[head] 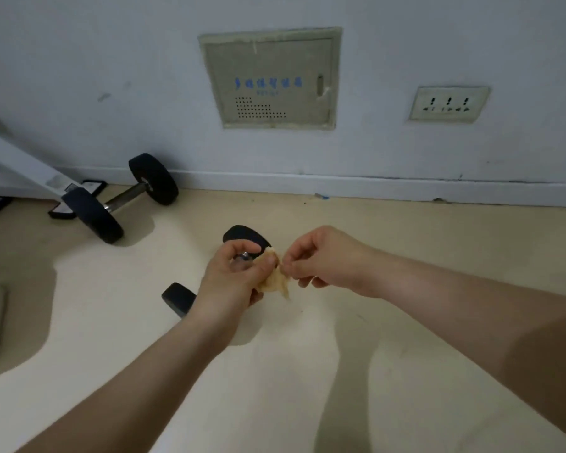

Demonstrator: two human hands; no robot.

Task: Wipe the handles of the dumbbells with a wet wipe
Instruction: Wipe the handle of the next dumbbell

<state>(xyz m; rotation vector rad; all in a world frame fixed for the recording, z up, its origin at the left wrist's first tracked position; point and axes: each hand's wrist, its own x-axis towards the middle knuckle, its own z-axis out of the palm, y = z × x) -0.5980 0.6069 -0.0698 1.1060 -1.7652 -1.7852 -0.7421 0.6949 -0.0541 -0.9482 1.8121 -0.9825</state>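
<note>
Seemingly the wiping is only just getting under way: both hands are busying themselves with the wet wipe (pixel 275 281) rather than rubbing metal. The left hand (pixel 232 279) is curling its fingers round one side of the crumpled wipe, and the right hand (pixel 324 259) is pinching the opposite edge, as if spreading or refolding it. They are hovering directly over the near dumbbell (pixel 245 235), which is lying on the floor (pixel 389 256). Its handle is hiding almost wholly under the left hand, with only a glint of bright metal showing between the fingers, so I cannot tell whether the wipe is touching it. The far dumbbell (pixel 128 196) is lying near the wall (pixel 111 60), beside a white frame (pixel 23 161), with no hand on it, so that handle is probably still waiting.

The wipe is looking thin, limp and yellowish, bunching into soft creases. The dumbbells are showing round, matte black, rubbery-looking ends; a slim, shiny steel bar is joining the far pair. The floor is looking smooth and pale.
</note>
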